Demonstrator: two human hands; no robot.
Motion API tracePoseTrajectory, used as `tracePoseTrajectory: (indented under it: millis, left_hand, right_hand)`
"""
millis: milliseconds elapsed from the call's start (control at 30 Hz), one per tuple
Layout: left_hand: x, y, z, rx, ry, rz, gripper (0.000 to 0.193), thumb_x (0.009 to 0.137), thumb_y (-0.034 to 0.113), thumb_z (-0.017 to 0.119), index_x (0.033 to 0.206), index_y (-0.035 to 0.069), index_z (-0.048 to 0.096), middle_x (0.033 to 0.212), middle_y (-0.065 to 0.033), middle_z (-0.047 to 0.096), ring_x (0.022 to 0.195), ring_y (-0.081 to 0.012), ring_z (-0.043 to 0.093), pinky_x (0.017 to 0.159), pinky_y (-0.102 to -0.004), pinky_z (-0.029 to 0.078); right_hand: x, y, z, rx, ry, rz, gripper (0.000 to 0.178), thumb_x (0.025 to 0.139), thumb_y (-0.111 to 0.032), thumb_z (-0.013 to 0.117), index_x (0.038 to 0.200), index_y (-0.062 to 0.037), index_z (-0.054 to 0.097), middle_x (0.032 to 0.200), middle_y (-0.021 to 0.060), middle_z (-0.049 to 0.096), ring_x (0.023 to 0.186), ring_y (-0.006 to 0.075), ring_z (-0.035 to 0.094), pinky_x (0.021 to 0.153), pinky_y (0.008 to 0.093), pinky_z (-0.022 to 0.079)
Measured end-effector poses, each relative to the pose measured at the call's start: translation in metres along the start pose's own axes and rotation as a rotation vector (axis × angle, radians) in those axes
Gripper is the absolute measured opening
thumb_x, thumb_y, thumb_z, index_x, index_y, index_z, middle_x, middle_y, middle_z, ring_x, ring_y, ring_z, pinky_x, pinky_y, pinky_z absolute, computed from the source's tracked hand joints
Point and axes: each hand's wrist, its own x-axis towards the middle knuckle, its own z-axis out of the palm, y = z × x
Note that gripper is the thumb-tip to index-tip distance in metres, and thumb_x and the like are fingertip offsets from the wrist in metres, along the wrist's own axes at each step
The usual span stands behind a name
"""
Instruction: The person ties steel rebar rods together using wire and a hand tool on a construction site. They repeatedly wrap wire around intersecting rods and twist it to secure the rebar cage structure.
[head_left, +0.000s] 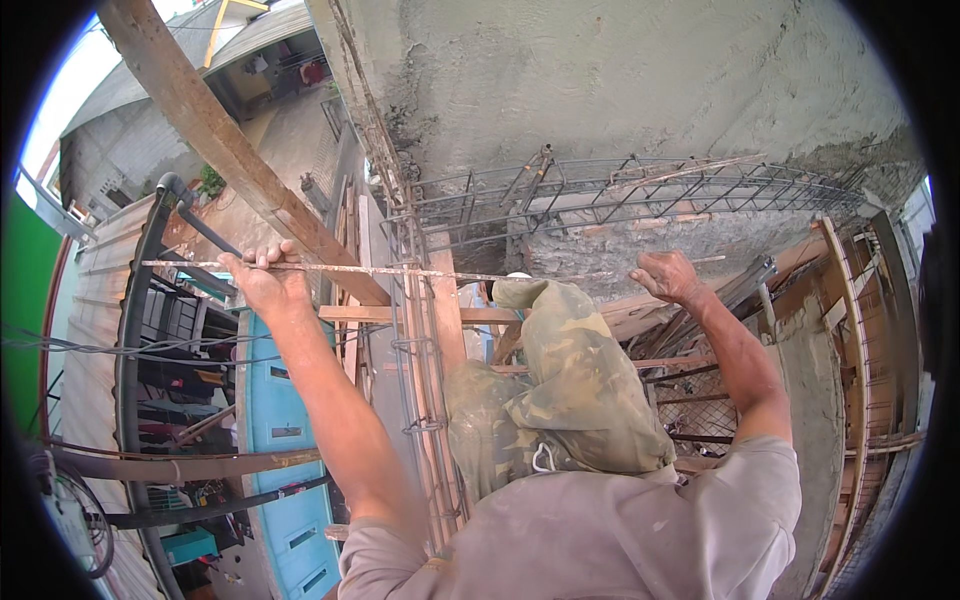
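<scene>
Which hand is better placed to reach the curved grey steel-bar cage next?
Probably the right hand, pictured just below that cage; the left hand is farther left along the thin rusty metal rod.

Rod (350, 268): short stretches covered by left hand (268, 286) and right hand (668, 276). Right fingertips curled out of sight. Cage (416, 345): lower end hidden behind shirt (600, 530); shirt cut off by lower edge. Feet mostly hidden by trousers (590, 380). Beam (215, 130), wall (650, 80) cut off at top. Clutter (180, 380) beyond roof's (105, 300) right edge too dark, small to tell.
</scene>
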Motion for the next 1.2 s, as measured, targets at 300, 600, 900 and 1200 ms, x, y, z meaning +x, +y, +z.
tracePoseTrajectory:
  millis: [300,600,900,1200]
  left_hand:
    - [0.051,-0.006,-0.119,-0.039,0.194,-0.135,0.061,0.094,0.067,0.031,0.065,0.014,0.035,0.046,0.0016,0.025,0.035,-0.0122,0.020,0.033,-0.0250,0.014]
    - [0.054,-0.010,-0.157,-0.008,0.450,-0.068,0.063,0.096,0.066,0.030,0.060,0.015,0.030,0.049,0.0013,0.019,0.039,-0.0150,0.014,0.035,-0.0267,0.010]
    - [0.060,-0.001,-0.190,0.059,0.533,-0.052,0.059,0.095,0.067,0.029,0.064,0.017,0.025,0.051,0.0026,0.016,0.041,-0.0153,0.013,0.036,-0.0273,0.013]
    - [0.056,-0.009,-0.228,-0.115,0.368,-0.147,0.062,0.095,0.067,0.027,0.063,0.014,0.034,0.048,0.0011,0.022,0.037,-0.0136,0.019,0.034,-0.0278,0.019]
  right_hand:
    - [0.027,0.005,-0.012,0.058,-0.300,-0.021,0.036,0.096,-0.039,0.051,0.079,-0.0069,0.056,0.064,0.0172,0.059,0.063,0.0402,0.059,0.058,0.0501,0.046]
    - [0.036,-0.006,-0.014,0.104,-0.381,0.030,0.041,0.097,-0.044,0.049,0.082,-0.0070,0.060,0.059,0.0192,0.058,0.060,0.0413,0.059,0.058,0.0520,0.046]
    - [0.041,-0.015,-0.006,0.133,-0.413,0.066,0.043,0.097,-0.044,0.047,0.085,-0.0057,0.061,0.060,0.0199,0.057,0.060,0.0416,0.058,0.059,0.0513,0.046]
    - [0.040,-0.027,-0.003,0.290,-0.504,0.255,0.047,0.098,-0.046,0.046,0.084,-0.0034,0.060,0.068,0.0209,0.057,0.068,0.0428,0.057,0.065,0.0499,0.045]
